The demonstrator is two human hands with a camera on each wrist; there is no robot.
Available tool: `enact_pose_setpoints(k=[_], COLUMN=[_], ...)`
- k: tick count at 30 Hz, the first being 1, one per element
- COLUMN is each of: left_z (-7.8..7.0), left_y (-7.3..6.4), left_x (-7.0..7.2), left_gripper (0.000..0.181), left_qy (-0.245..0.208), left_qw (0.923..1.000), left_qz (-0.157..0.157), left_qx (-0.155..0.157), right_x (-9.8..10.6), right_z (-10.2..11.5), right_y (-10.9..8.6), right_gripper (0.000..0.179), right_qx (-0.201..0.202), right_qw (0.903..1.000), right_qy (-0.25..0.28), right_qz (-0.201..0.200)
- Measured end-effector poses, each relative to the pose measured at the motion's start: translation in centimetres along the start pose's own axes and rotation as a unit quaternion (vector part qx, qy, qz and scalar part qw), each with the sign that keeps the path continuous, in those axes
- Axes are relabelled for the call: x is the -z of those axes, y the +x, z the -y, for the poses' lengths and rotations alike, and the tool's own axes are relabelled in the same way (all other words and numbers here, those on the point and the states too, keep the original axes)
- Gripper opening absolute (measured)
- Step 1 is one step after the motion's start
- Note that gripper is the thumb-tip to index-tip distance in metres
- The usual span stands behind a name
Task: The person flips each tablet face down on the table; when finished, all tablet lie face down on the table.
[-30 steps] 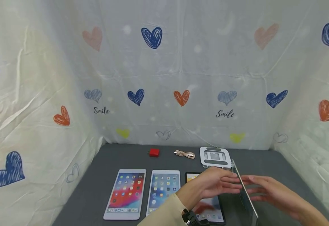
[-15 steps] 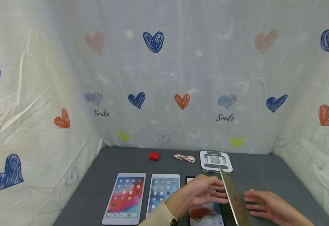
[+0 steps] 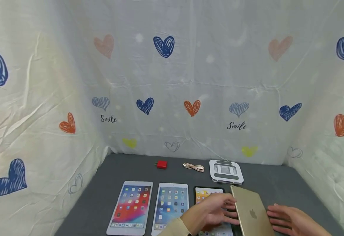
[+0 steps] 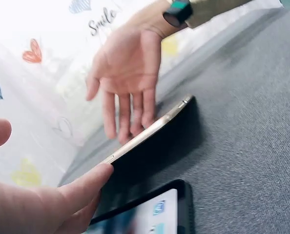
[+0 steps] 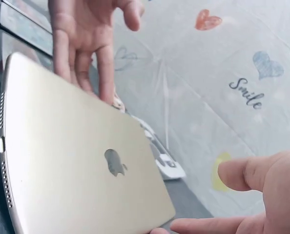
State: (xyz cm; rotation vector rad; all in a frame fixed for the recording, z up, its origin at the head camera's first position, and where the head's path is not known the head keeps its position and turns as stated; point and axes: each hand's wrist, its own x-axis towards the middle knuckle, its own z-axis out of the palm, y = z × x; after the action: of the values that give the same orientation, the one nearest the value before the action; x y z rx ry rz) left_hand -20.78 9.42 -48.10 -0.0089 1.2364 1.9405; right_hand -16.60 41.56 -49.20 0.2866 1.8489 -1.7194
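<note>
Head view: dark grey worktop [image 3: 101, 200]; white cloth [image 3: 210, 73] hangs behind it and along both sides, printed with hearts [image 3: 163, 46] in blue, orange, pink and yellow; Smile lettering [image 3: 236, 126] shows twice; counts: one red charger plug [image 3: 161, 165], one bundled cable [image 3: 193, 167], one white stand [image 3: 226, 171], all toward the far edge; nearer, two white tablets [image 3: 130, 206] [image 3: 171, 205], one black-edged tablet [image 3: 208, 193], one gold tablet [image 3: 250, 206]; four tablets total, three flat with lit screens up; gold one tilted, left edge raised, back with logo [image 3: 253, 214] facing up and right; it is between the left hand [image 3: 210, 211] and the right hand [image 3: 291, 221], right of the black-edged tablet, nearer than the stand; left hand at the raised edge, fingers straight and slightly spread, one fingertip on the rim in the left wrist view; right hand at the lower right edge, fingers extended, thumb well apart in the right wrist view; fingertips right by the edge, cannot tell how firmly they touch.
</note>
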Motion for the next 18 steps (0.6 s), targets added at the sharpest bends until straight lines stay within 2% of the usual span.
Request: enact_pose_setpoints(k=[3, 4, 6, 10, 11, 13, 18], left_z=[0.6, 0.8, 1.1, 1.4, 1.4, 1.5, 1.5], left_y=[0.7, 0.9, 1.3, 2.0, 2.1, 2.1, 1.5], left_x=[-0.3, -0.4, -0.7, -1.2, -1.4, -1.7, -2.5], left_gripper=[0.025, 0.026, 0.032, 0.038, 0.039, 0.038, 0.032], left_qy=[-0.006, -0.006, -0.004, 0.015, 0.02, 0.028, 0.075], left_qw=[0.9999, 0.9998, 0.9996, 0.9987, 0.9984, 0.9975, 0.9922], left_qz=[-0.013, -0.017, -0.028, -0.048, -0.053, -0.065, -0.096], left_qx=[0.001, 0.002, 0.006, 0.004, 0.001, -0.007, -0.028], right_x=[1.2, 2.3, 2.8, 2.4, 1.4, 1.1, 0.7], right_z=[-0.6, -1.2, -1.6, -1.2, -0.6, -0.3, -0.4], right_y=[0.1, 0.6, 0.6, 0.0, -0.6, -0.9, -1.2], right_gripper=[0.061, 0.057, 0.058, 0.061, 0.066, 0.068, 0.07], right_qx=[0.0, -0.002, 0.002, 0.003, 0.002, -0.003, -0.018], right_qw=[0.9999, 0.9997, 0.9997, 0.9999, 0.9994, 0.9988, 0.9957], right_qy=[0.004, 0.018, 0.017, 0.011, -0.006, -0.013, -0.03], right_qz=[-0.01, 0.014, 0.016, 0.001, -0.033, -0.048, -0.085])
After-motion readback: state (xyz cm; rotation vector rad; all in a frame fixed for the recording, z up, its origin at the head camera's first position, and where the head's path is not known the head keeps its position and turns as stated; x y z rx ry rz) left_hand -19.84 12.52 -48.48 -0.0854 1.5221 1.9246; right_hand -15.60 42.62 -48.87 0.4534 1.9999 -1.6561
